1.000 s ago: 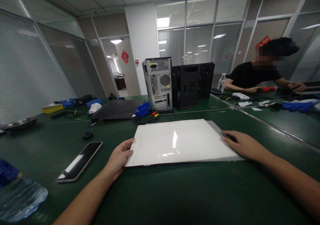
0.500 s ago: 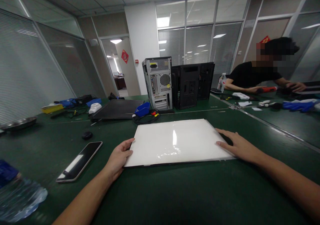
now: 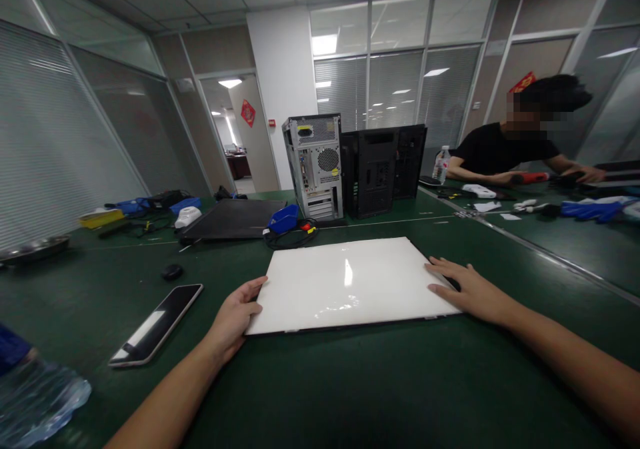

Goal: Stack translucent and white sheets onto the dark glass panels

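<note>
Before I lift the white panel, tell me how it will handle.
The panel is probably stiff: its edges run straight. Glints on it suggest gloss, so it may be slippery. Thin and broad, it could crack if bent.

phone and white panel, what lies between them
In the head view, the left hand is between the phone and the white panel, touching the panel's edge.

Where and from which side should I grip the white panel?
Probably by its two short edges, one hand from each side, where the left hand and right hand are: the white panel is thin, flat and wider than deep. Thumbs near the rim should leave most of its glossy face untouched.
</note>
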Action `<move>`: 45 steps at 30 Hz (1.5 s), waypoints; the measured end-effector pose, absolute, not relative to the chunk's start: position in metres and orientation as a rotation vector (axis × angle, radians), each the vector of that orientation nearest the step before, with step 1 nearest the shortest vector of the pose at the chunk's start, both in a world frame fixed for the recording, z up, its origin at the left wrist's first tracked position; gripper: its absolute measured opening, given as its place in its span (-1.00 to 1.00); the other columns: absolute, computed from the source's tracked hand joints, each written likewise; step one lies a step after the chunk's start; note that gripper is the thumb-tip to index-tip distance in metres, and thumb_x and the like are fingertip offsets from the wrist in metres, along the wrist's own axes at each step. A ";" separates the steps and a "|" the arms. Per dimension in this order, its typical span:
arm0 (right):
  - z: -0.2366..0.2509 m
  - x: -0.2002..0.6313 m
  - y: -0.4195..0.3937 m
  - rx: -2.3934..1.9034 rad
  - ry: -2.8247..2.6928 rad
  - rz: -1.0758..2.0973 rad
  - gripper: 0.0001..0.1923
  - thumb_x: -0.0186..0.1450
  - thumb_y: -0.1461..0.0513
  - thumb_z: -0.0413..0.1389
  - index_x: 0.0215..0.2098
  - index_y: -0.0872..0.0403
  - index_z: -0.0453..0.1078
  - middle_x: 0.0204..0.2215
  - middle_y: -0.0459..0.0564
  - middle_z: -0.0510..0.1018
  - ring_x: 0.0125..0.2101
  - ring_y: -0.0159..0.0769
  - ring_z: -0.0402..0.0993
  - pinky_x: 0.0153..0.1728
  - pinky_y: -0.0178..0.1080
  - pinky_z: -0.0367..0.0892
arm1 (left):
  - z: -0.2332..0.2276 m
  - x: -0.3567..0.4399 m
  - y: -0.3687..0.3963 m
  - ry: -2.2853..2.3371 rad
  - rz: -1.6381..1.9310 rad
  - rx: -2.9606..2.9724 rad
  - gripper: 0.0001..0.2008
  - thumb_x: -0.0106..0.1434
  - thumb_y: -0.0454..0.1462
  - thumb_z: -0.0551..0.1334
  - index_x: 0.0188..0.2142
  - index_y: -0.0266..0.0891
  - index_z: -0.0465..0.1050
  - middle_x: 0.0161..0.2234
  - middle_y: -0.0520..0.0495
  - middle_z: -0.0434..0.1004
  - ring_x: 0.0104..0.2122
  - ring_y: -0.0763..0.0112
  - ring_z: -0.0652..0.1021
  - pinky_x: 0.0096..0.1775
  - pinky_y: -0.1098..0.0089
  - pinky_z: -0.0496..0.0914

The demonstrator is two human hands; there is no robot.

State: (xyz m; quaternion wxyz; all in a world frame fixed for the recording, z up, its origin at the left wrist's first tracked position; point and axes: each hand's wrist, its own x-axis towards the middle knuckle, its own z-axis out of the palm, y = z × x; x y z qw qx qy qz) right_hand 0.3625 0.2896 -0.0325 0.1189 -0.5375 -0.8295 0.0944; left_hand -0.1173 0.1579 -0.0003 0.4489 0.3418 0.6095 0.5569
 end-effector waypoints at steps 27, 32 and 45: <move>0.004 0.319 0.247 -0.769 -2.763 -0.213 -0.22 0.26 -0.10 0.09 0.36 -0.11 0.01 0.31 0.02 0.11 0.30 -0.03 -0.03 0.27 0.24 -0.17 | 0.004 -0.119 0.154 1.245 1.604 0.670 -0.51 -0.10 -0.47 0.16 -0.11 -0.33 0.49 -0.04 -0.18 0.53 -0.25 0.25 0.58 -0.37 0.37 0.49; 0.008 0.286 0.224 -0.482 -2.766 -0.352 -0.33 0.31 0.04 0.08 0.33 -0.02 0.08 0.26 0.06 0.22 0.26 -0.09 0.07 0.27 0.19 -0.08 | -0.002 -0.127 0.153 1.233 1.637 0.731 -0.52 -0.12 -0.45 0.18 -0.14 -0.31 0.52 -0.08 -0.13 0.55 -0.32 0.32 0.57 -0.46 0.45 0.43; 0.002 0.280 0.216 -0.249 -2.572 -0.615 -0.57 0.34 0.32 0.02 0.18 0.10 0.30 -0.07 0.09 0.51 -0.11 -0.26 0.42 -0.09 -0.14 0.40 | -0.007 -0.133 0.154 1.540 1.709 1.263 -0.48 -0.21 -0.26 0.51 -0.17 -0.26 0.55 -0.07 -0.22 0.60 -0.08 0.06 0.58 -0.13 0.24 0.49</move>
